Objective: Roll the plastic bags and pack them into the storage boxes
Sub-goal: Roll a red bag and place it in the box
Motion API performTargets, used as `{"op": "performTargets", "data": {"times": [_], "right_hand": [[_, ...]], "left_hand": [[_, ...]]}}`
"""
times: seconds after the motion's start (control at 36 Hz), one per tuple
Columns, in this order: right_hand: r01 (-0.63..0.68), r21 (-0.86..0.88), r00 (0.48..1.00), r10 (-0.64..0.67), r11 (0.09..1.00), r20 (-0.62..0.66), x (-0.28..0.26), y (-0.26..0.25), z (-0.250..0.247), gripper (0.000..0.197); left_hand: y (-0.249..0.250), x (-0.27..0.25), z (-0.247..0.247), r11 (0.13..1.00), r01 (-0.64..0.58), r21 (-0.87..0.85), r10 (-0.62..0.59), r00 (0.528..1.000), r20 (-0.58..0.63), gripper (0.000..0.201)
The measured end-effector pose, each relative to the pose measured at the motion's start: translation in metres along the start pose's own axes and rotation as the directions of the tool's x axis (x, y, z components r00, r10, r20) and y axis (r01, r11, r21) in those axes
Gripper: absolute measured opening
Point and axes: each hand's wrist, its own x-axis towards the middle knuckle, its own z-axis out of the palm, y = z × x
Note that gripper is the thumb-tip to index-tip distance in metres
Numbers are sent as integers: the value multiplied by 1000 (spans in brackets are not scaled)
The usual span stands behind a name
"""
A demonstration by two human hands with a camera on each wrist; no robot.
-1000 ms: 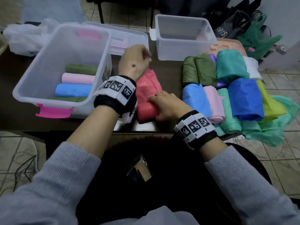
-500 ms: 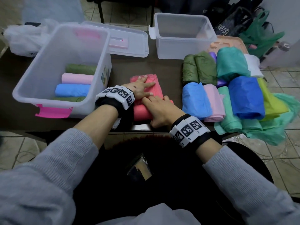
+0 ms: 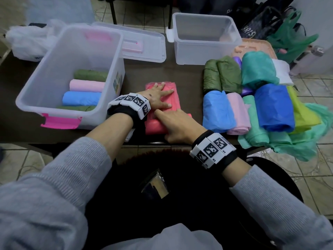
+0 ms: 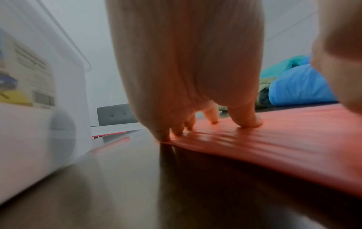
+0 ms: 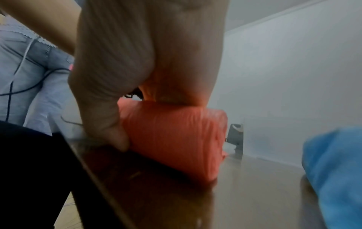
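A red plastic bag (image 3: 175,98) lies on the dark table, its near end wound into a roll (image 5: 176,136). My left hand (image 3: 158,92) lies flat on the bag's unrolled part, fingers spread and fingertips (image 4: 248,122) pressing the plastic. My right hand (image 3: 176,123) cups the roll at the table's front edge, palm on top and thumb (image 5: 111,131) curled against its near side. The large clear storage box (image 3: 36,98) with pink latches stands to the left and holds several rolled bags, among them a pink one (image 3: 86,85) and a blue one (image 3: 81,98).
A smaller clear box (image 3: 205,51) stands at the back with nothing in it, beside a clear lid (image 3: 144,47). A pile of rolled bags (image 3: 273,105) in blue, green, pink and teal fills the table's right side. A white bag (image 3: 27,40) lies at the far left.
My left hand was raised in a loose fist above the bag; it has come down flat onto the red plastic with fingers spread. My right hand stays on the roll.
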Motion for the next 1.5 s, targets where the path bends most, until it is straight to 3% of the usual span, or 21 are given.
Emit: {"op": "performTargets", "data": {"times": [0.17,0.31,0.39,0.5,0.61,0.72,0.78,0.89,1.08,1.17,1.25,1.42,1.5], "right_hand": [[-44,107,999,46,993,-11,-1,2,5,42],[-111,300,992,88,947,91,8,10,0,41],[-108,329,989,68,938,133,14,13,-5,42],[-78,286,991,42,955,130,18,18,-8,55],[-141,393,988,107,909,109,16,25,-4,62],[-179,405,982,139,897,125,15,27,-2,64],[-183,360,981,144,915,133,16,28,-3,65],[-223,276,972,189,935,142,20,33,-10,68],[-213,402,975,169,891,143,25,44,-22,60],[-236,460,971,194,856,138,26,48,-22,45],[-245,451,968,193,858,159,27,51,-24,29],[-248,398,968,205,883,146,31,49,-23,37],[-234,355,972,227,905,62,34,44,-18,36]], "left_hand": [[0,0,3,997,-7,-73,5,999,-37,73],[-5,4,7,968,-15,-249,-11,995,-102,85],[-8,2,4,931,-61,-360,-7,983,-185,86],[-13,2,-3,905,-144,-400,-15,929,-370,78],[-14,-5,-1,884,-162,-439,-59,892,-448,67],[-6,-18,3,893,-196,-406,-91,803,-589,49],[-1,-26,3,895,-172,-413,-114,805,-582,39],[5,-42,2,888,-68,-456,-185,854,-487,16],[4,-67,8,925,16,-379,-152,931,-333,15],[0,-74,10,924,-4,-381,-114,952,-285,30],[-2,-75,15,924,-16,-382,-100,954,-281,40],[-5,-68,17,888,-35,-458,-141,929,-343,29],[-5,-65,13,886,-21,-462,-149,933,-329,27]]}}
